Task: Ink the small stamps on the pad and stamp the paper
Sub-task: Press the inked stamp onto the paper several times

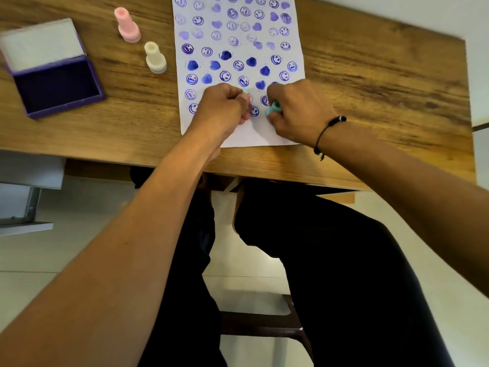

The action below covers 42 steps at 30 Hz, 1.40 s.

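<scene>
A white paper (239,133) covered with several purple smiley and heart prints lies on the wooden table. My left hand (221,107) is closed around a small light-green stamp (245,91), pressed down on the paper's lower rows. My right hand (299,112) grips a teal stamp (274,108), also low on the paper, just right of the left hand. The stamp bases are hidden by my fingers. The open purple ink pad (57,87) sits at the far left with its white lid raised.
A pink stamp (127,25) and a cream stamp (155,58) stand upright between the pad and the paper. The table's near edge (264,173) runs just below the paper. My dark-clothed legs and a stool are beneath.
</scene>
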Tool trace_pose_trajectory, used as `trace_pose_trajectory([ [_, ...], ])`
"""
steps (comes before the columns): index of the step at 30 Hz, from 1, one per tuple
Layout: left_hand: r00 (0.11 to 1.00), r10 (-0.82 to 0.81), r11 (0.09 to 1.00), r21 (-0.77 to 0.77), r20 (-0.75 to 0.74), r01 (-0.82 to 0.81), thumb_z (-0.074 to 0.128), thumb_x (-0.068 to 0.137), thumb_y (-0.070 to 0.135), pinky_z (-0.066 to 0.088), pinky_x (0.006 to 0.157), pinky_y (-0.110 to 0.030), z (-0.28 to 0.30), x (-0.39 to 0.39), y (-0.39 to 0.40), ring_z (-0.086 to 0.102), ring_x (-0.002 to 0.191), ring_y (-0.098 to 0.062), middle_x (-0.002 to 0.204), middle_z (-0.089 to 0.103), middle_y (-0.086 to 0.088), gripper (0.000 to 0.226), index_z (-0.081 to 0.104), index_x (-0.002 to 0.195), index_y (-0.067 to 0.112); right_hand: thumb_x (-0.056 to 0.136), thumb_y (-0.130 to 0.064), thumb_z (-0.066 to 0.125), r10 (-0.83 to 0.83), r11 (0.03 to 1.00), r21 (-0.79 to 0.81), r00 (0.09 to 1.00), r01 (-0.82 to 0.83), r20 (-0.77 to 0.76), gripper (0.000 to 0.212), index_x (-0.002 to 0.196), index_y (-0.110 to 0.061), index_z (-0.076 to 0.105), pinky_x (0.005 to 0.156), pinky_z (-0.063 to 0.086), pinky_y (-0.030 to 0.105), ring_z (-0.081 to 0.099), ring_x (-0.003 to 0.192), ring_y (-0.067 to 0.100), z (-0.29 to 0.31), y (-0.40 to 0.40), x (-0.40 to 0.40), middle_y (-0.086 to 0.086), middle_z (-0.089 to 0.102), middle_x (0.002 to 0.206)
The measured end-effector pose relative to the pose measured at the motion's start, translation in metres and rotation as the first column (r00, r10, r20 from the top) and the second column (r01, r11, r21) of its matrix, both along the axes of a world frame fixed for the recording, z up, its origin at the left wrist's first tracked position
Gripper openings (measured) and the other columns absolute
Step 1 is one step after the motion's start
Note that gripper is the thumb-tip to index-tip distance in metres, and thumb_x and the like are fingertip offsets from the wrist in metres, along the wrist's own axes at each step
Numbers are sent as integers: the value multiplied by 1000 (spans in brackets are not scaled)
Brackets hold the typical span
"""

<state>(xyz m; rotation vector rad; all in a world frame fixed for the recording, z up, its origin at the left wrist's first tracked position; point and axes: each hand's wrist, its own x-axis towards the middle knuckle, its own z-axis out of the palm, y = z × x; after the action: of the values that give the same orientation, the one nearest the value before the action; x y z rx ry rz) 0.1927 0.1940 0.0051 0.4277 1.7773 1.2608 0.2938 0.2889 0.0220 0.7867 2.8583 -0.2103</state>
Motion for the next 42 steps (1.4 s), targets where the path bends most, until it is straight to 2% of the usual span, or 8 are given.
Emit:
trace_pose_trajectory([
  [10, 999, -33, 998, -59, -33, 31, 47, 91, 14, 50, 83, -31, 2, -1, 3, 57, 77, -17, 72, 60, 0, 23, 55, 71, 20, 85, -15, 51, -38, 999, -30, 999, 37, -35, 21, 100, -2, 58, 61, 30, 32, 56, 87, 38, 2, 3, -2, 22, 64, 97],
  [14, 999, -43, 997, -62, -8, 43, 46, 91, 12, 49, 73, -24, 7, -1, 2, 55, 69, -13, 72, 59, -1, 23, 55, 71, 16, 84, -19, 59, -116, 991, -82, 985, 106, -127, 24, 100, -3, 63, 67, 34, 29, 58, 96, 34, 9, 9, -2, 18, 67, 105],
  [17, 999, -17, 997, -75, 48, 21, 46, 92, 12, 51, 75, -26, 14, -4, 2, 57, 70, -15, 74, 60, -4, 23, 55, 71, 13, 81, -21, 66, -245, 957, -214, 940, 196, -236, 25, 97, -2, 65, 59, 40, 29, 57, 76, 23, 22, 13, 2, 14, 64, 91],
  [20, 994, 22, 999, -48, 108, -17, 47, 92, 10, 51, 71, -23, 21, -5, 1, 56, 68, -14, 76, 62, -5, 19, 55, 74, 12, 81, -18, 68, -409, 863, -424, 873, 276, -265, 22, 94, -1, 65, 43, 45, 16, 54, 51, 8, 32, 14, 3, 10, 63, 80],
  [24, 976, 77, 997, 7, 203, -80, 49, 90, 7, 51, 61, -18, 28, -5, -3, 52, 65, -13, 73, 57, -5, 21, 58, 72, 11, 81, -14, 66, -534, 755, -583, 798, 301, -279, 14, 88, -3, 66, 39, 45, 20, 51, 32, 0, 37, 11, 0, 6, 62, 64],
  [33, 969, 84, 996, 21, 234, -92, 50, 90, 6, 51, 65, -20, 30, -4, -8, 54, 68, -14, 75, 58, -6, 20, 58, 72, 9, 80, -15, 67, -569, 726, -610, 776, 317, -274, 14, 88, -4, 67, 38, 46, 18, 50, 32, -1, 38, 6, 7, 3, 62, 61],
  [37, 984, 113, 994, -7, 138, -113, 49, 89, 7, 48, 63, -21, 33, -8, -12, 51, 67, -16, 73, 56, -6, 18, 57, 73, 9, 82, -18, 65, -560, 731, -618, 772, 290, -301, 14, 89, -6, 66, 41, 47, 16, 53, 39, -1, 42, 0, -2, 0, 63, 64],
  [42, 929, 356, 934, 4, 105, -358, 47, 90, 8, 44, 62, -21, 41, -35, -50, 49, 66, -13, 70, 54, -3, 18, 57, 75, 10, 79, -15, 63, -453, 776, -617, 794, 129, -404, 18, 88, 0, 66, 40, 42, 14, 53, 38, -1, 57, -25, -58, 1, 62, 64],
])
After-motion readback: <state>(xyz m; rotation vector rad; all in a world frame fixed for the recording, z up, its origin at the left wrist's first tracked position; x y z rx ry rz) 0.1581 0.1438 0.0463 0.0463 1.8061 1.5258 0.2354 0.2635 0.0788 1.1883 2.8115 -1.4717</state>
